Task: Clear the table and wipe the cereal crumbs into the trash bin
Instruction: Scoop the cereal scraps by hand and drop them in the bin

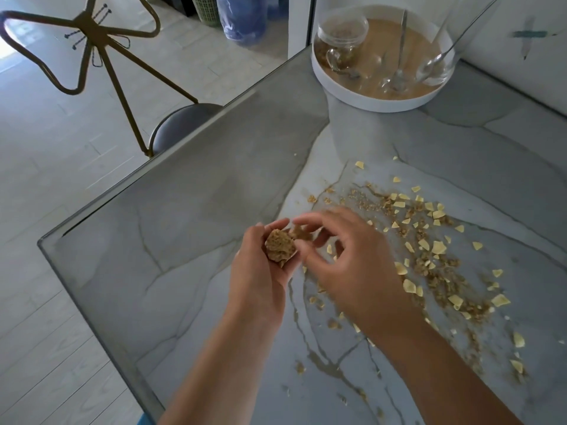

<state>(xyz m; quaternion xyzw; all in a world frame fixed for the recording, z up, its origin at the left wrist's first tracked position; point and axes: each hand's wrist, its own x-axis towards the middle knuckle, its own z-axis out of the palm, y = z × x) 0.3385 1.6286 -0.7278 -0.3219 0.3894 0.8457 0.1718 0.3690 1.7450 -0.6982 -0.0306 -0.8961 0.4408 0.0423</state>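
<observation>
Two grips on brown crumb clump [279, 245]: left hand [260, 277] cups it, right hand [356, 265] pinches its edge (blurred); scattered pale cereal flakes [429, 240] lie rightward, nearer right hand.

A grey desk [184, 240] with a marble pattern is seen, its top crossed by thin dark and golden veins and bordered by a bevelled edge along the left and far sides. Cereal crumbs [448, 271] are scattered over its right half, in a loose band running from the middle towards the near right. Brown crumbled bits are mixed there with pale yellow flakes [438, 247]. A few stray bits [300, 368] are found apart from the band, nearer the front edge, and one tiny speck [295, 154] is seen further back. A round white tray [368, 99] is set on the far right corner, well apart from the crumbs.
</observation>
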